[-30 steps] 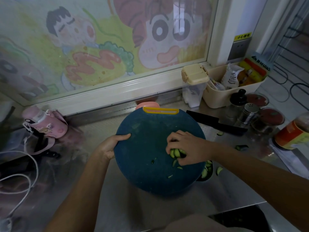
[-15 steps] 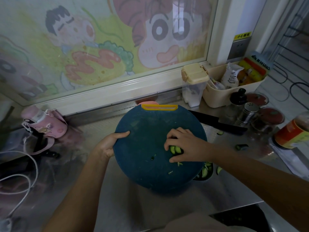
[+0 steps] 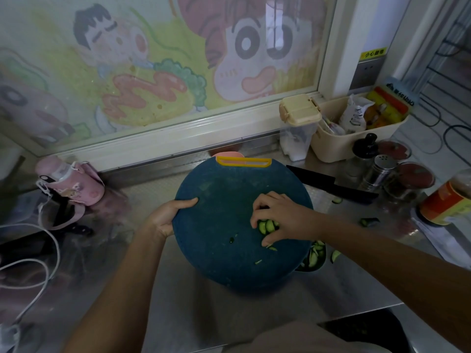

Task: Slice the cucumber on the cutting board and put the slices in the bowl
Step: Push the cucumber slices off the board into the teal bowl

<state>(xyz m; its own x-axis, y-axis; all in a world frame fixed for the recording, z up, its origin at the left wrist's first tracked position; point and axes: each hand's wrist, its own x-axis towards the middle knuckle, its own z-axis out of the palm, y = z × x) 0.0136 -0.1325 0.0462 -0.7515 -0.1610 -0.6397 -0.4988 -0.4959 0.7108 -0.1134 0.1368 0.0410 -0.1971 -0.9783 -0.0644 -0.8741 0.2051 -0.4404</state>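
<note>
The left hand keeps its grip on the left rim of the cutting board, while the right hand, curled over the cucumber slices, has raked the loose ones together near the board's right edge above the bowl, so I'd say little remains.

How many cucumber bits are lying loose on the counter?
3 cucumber bits: one by the black knife, one nearer the orange can, one beside the bowl. More may hide under the cutting board.
</note>
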